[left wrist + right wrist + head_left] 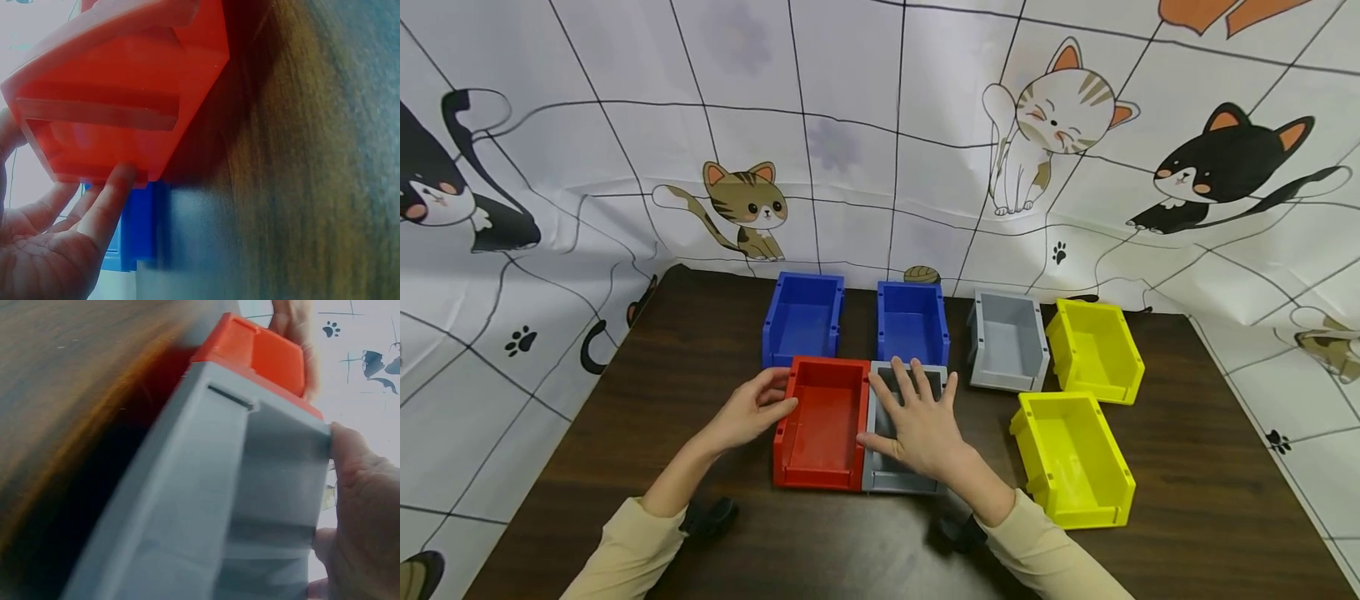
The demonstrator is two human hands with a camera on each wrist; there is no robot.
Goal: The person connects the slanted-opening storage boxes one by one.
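Observation:
A red open-front storage bin (823,425) stands on the table, side by side with a grey bin (891,482) and touching it. My left hand (747,415) holds the red bin at its left wall, thumb at the rim and fingers against the outer side. In the left wrist view, the fingers (107,206) meet that ribbed red wall (100,112). Spread flat above the grey bin, my right hand (919,425) has straight fingers and covers much of that bin. Its thumb lies near the rim where both bins meet, as the right wrist view also shows.
Behind stand two blue bins (802,329) (913,325), a second grey bin (1009,342) and a yellow bin (1097,350). Another yellow bin (1075,458) sits at right, near my right forearm. A cat-printed cloth (850,167) hangs behind the dark wooden table (1202,492).

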